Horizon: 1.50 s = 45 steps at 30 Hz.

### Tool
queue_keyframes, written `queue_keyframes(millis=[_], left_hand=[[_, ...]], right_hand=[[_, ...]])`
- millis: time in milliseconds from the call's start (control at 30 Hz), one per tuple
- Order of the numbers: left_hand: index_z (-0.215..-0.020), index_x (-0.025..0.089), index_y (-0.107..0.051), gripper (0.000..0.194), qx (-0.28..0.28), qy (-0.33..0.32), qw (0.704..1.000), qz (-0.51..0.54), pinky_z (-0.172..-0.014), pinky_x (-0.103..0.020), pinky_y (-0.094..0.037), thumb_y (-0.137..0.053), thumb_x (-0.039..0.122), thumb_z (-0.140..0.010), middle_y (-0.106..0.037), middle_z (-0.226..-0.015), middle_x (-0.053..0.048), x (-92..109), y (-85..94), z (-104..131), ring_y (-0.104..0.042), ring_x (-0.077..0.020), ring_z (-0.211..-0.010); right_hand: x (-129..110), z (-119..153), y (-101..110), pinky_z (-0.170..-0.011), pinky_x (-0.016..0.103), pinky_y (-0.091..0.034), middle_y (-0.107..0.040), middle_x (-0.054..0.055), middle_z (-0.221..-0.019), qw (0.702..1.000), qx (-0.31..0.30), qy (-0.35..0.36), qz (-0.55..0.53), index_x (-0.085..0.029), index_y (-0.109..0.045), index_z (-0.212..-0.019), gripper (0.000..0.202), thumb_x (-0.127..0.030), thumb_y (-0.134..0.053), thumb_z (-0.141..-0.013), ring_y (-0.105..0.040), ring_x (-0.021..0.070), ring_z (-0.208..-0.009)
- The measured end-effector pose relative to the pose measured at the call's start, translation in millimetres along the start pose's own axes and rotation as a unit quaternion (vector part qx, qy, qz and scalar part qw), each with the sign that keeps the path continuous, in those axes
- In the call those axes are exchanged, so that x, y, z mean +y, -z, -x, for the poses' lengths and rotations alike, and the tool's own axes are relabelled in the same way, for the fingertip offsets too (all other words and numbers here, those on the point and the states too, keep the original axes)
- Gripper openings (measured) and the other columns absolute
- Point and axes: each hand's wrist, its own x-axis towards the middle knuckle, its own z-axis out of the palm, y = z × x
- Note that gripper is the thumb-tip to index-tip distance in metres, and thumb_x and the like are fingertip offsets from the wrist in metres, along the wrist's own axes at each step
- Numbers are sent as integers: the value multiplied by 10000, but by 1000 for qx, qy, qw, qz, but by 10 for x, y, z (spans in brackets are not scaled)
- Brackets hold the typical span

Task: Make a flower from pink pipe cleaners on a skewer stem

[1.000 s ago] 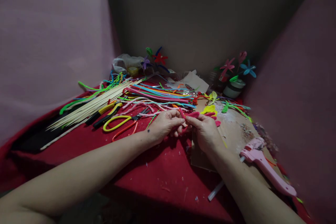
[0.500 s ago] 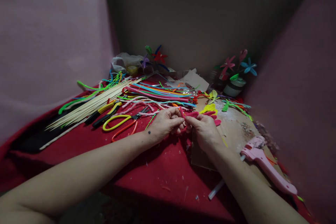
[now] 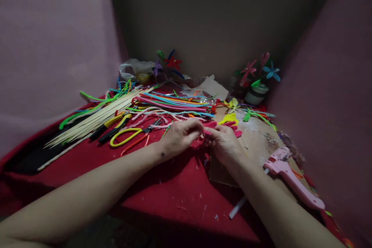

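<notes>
Fanning across the left of the table, pale wooden sticks lay beside a tool with black-and-yellow handles, and scissors sat just right of it. A bundle of coloured pipe cleaners stretched across the middle, on the far side of the hands. To the right, a yellow fuzzy piece was over a cardboard sheet, a jar stood farther back, and a pink glue gun lay right of the right forearm.

The left hand bent inward, its grip narrow, fingertips bunched; whether they held a strand I could not tell. The right hand faced it, thumb and fingers pinching a crimson fuzzy piece between the two hands, above the cardboard's left side.

A pink wall bounded the left and another the right. Red cloth with small scraps ran between the forearms to the near edge.
</notes>
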Motion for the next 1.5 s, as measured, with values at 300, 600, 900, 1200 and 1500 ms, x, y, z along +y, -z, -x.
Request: queue_keyframes(millis=[300,600,900,1200,1500], left_hand=[[-675,120,-537,154,-138,328,832,426,-362,-167,-305,-633,237,-706,-525,-529,28,-85,81,-60,-385,-26,-356],[-690,137,-496,115,-116,348,780,507,-348,-147,-215,-574,214,-722,-406,-462,71,-34,61,-43,-273,-19,-351],[-626,159,-470,135,-86,233,949,192,-409,-196,-237,-535,238,-713,-399,-493,58,6,35,-27,-288,-44,-393],[-707,156,-568,233,-24,-254,830,-495,-593,-285,-335,-386,167,-852,-555,-612,-38,119,27,88,-489,-145,-598],[-954,140,-546,199,-41,10,988,-146,-743,-295,-435,-496,243,-791,-619,-931,-71,57,53,-44,-562,-165,-829]], right_hand=[[32,34,26,-500,231,-388,-608,5,-588,976,-10,105,189,-139,-617,-693,141,-271,-570,-703,-493,105,-499],[-25,70,12,-625,254,-408,-637,22,-675,894,33,259,365,-153,-634,-702,144,-186,-499,-743,-545,141,-623],[14,104,3,-636,274,-387,-634,28,-675,889,43,259,376,-185,-647,-707,118,-176,-531,-726,-543,161,-641],[15,31,-26,-399,214,-292,-418,-57,-413,994,-1,-98,-36,-162,-461,-463,185,-172,-627,-543,-339,60,-385],[-37,39,-6,-403,205,-281,-506,-36,-446,998,-7,23,50,-140,-547,-545,115,-205,-620,-606,-394,62,-390]])
